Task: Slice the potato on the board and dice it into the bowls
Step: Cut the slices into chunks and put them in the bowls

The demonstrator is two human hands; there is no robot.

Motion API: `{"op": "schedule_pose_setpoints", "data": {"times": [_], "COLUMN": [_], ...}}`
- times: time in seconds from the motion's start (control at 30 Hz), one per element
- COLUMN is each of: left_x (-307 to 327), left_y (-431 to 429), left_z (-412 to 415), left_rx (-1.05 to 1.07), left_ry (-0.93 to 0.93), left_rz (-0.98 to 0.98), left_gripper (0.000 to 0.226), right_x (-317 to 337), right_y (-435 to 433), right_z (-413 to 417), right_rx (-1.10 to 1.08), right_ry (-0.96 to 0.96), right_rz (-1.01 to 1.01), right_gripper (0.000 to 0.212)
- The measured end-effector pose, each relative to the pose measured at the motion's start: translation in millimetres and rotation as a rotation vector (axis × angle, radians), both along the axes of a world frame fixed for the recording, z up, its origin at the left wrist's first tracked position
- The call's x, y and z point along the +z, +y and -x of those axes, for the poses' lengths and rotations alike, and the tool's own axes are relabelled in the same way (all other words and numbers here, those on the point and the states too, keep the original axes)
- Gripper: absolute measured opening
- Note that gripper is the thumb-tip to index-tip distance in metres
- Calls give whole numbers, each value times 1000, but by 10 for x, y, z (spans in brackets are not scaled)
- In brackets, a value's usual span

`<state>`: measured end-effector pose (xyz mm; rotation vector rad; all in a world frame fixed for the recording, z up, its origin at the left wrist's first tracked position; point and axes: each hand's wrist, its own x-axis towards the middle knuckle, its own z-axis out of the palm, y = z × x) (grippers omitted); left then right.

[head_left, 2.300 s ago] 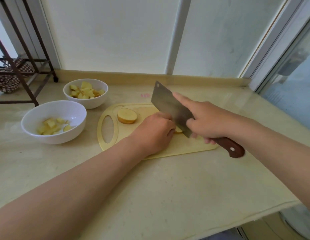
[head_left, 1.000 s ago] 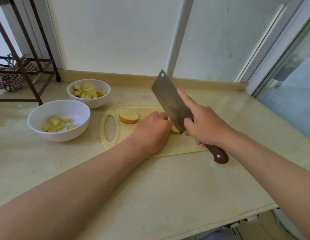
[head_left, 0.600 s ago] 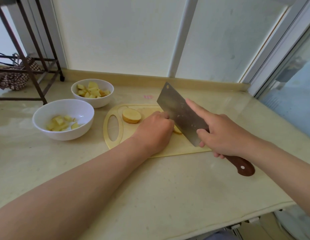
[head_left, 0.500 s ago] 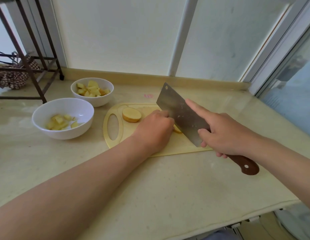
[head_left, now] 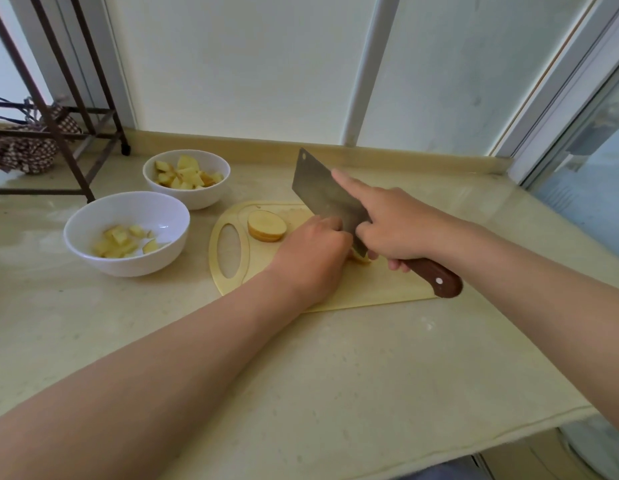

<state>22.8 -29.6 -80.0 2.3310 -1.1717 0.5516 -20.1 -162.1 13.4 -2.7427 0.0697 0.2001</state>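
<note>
A pale yellow cutting board [head_left: 377, 289] lies on the counter. A stack of round potato slices [head_left: 266, 226] sits near its handle hole. My left hand [head_left: 311, 258] curls over a potato piece [head_left: 360, 258], mostly hidden beneath it. My right hand [head_left: 394, 223] grips the brown handle of a cleaver [head_left: 327, 199], index finger stretched along the blade, whose edge is down on the potato beside my left fingers. Two white bowls stand to the left: the near bowl [head_left: 93, 254] holds a few potato cubes, the far bowl [head_left: 218, 195] holds more.
A dark metal rack [head_left: 58, 109] with a patterned cloth [head_left: 20, 150] stands at the back left. A raised ledge [head_left: 405, 157] runs under the window wall. The counter's front edge [head_left: 474, 441] is near at lower right.
The cleaver rose, blade tip up, then came back down through the potato beside my left fingers. My left hand stayed on the potato piece. The view shifted slightly.
</note>
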Motion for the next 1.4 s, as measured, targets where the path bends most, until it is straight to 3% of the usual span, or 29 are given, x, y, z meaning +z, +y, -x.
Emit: {"op": "schedule_pose_setpoints", "data": {"times": [0.1, 0.4, 0.67, 0.73, 0.87, 0.9, 1.0, 1.1, 1.4], "left_x": [8, -59, -30, 85, 395, 421, 423, 415, 389], "left_y": [0, -16, 0, -19, -119, -121, -97, -132, -108], "left_z": [7, -39, -39, -17, -23, -34, -5, 46, -42], "left_rx": [4, 10, -27, 28, 53, 8, -212, -385, -170], "left_ry": [19, 60, 170, 371, 1410, 1629, 1941, 1953, 1689], "left_rz": [-13, -20, 139, 325, 1163, 1267, 1144, 1007, 1063], "left_gripper": [11, 16, 15, 16, 23, 25, 38, 41, 25], "right_x": [-39, -229, -441, -472, -537, -556, -597, -605, -573], "right_y": [-24, -415, -671, -687, -715, -713, -691, -677, -785], "right_z": [24, 379, 327, 251, 159, 154, 147, 144, 166], "right_rx": [-44, -282, -316, -292, -261, -257, -243, -237, -313], "right_ry": [-37, -272, -210, -194, -172, -167, -161, -164, -271], "right_rz": [-68, -520, -961, -1033, -1192, -1221, -1243, -1216, -1134], "right_gripper": [94, 91, 73, 68, 64, 63, 64, 68, 67]}}
